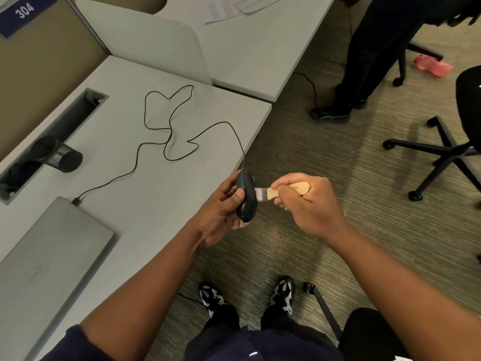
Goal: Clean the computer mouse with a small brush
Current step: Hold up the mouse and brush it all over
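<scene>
Two hands busy: left hand [223, 204] wrapped around mouse [246, 195], right hand [307, 201] gripping brush [273, 192], bristles touching its side. Brushing now; next, probably turn mouse, sweep gently.

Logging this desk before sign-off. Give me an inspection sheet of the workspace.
Surface: pale grey desk, with an open cable trough.
Job's things: dark oval computer mouse held on edge off the desk's edge; small wooden-handled brush, bristles on the mouse's side.
Clutter: closed grey laptop; black mesh pen cup lying on its side; loose papers on the far desk.
Grippers: left hand grips the mouse; right hand grips the brush.
Cables: thin black mouse cord looping across the desk to the laptop.
Surroundings: black office chair; standing person's legs; pink item on the carpet.
</scene>
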The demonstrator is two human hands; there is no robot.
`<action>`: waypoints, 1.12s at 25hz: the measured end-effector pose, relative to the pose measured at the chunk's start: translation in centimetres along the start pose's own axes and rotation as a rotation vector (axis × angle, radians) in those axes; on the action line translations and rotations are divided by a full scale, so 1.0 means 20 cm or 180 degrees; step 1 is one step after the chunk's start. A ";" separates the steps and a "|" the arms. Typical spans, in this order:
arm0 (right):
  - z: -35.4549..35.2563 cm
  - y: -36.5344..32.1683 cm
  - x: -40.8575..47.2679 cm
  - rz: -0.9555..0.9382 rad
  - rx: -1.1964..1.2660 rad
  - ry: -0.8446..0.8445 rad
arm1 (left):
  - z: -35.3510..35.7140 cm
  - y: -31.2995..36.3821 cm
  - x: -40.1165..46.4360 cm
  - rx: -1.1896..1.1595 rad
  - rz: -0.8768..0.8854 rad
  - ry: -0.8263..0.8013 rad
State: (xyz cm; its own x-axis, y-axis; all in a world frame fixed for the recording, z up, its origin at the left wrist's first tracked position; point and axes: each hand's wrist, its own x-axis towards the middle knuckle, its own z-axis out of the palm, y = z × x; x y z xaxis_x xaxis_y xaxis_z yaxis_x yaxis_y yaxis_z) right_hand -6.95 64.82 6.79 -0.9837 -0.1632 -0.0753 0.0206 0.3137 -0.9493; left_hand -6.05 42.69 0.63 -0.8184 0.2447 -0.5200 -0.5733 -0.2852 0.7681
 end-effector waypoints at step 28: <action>-0.05 -0.08 0.06 -0.0099 -0.0046 -0.0127 | 0.00 0.05 0.01 0.0002 -0.0046 -0.0096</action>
State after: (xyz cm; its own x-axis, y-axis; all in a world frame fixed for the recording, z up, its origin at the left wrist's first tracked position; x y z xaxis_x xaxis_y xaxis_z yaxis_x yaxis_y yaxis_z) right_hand -8.34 65.10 8.49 -0.9760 -0.2101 -0.0580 -0.0129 0.3214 -0.9469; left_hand -6.70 42.40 1.28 -0.8085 0.2765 -0.5195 -0.5849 -0.2808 0.7609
